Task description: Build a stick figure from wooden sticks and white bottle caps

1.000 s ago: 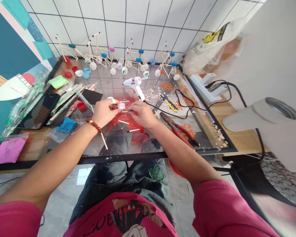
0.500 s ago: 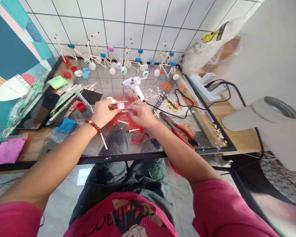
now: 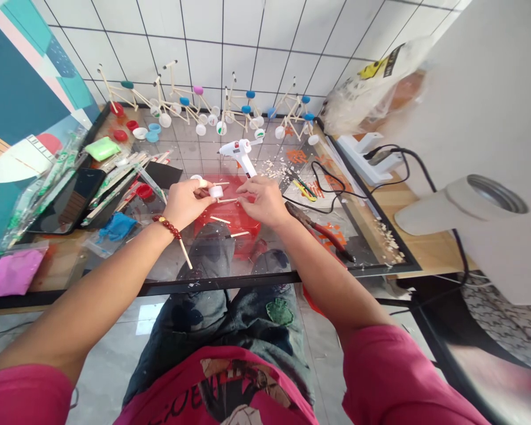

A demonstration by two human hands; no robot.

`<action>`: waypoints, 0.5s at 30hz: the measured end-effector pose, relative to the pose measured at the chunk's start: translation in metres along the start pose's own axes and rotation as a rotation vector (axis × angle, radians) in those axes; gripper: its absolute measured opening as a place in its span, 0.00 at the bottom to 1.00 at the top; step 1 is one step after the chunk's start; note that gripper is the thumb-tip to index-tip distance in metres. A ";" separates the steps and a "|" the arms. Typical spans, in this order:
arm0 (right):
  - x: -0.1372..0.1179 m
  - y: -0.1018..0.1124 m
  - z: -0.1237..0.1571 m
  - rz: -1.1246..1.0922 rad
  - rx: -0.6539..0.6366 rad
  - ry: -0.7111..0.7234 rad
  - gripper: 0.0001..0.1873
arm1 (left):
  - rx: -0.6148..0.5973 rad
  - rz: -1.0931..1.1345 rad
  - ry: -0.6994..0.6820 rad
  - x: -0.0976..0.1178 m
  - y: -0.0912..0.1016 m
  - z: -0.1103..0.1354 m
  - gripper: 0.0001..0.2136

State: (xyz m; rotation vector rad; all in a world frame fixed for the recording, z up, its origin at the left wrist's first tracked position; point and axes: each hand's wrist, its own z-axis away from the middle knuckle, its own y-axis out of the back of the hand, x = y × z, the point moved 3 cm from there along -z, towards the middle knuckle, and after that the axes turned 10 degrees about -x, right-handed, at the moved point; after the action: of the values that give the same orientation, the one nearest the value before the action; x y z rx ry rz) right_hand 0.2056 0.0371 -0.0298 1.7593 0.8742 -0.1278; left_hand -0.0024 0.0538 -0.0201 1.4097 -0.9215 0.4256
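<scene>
Just left of the table's middle, my left hand (image 3: 188, 200) is closed, its thumb and fingertips pinching a white bottle cap (image 3: 215, 192). A thin wooden stick (image 3: 227, 200) extends right from the cap's lower edge, and another stick lies just above it. My right hand (image 3: 263, 200) is beside the stick's far end, with thumb and forefinger slightly apart; whether a fingertip still touches the stick is hard to see. Behind my right hand lies a white hot glue gun (image 3: 239, 154). Short loose sticks (image 3: 220, 219) lie below the hands on the red patch.
Along the back wall stand several small stick-and-cap models (image 3: 243, 112). Pliers (image 3: 323, 230), a yellow cutter (image 3: 304, 190) and a black cable (image 3: 331, 177) lie on the right. On the left are a phone (image 3: 71, 200), sticks and clay packets (image 3: 15, 274). A power strip (image 3: 371, 159) sits at right.
My right hand has drawn back a little to the right, showing more of the stick. My left hand and the cap have hardly moved.
</scene>
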 end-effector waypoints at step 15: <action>0.003 0.000 0.000 0.011 -0.020 -0.021 0.15 | -0.006 -0.029 -0.005 0.000 0.000 0.001 0.14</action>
State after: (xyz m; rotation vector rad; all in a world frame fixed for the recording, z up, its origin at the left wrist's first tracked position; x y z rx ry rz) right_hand 0.2076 0.0384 -0.0308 1.7413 0.8479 -0.1298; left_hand -0.0026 0.0529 -0.0199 1.4174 -0.9051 0.3974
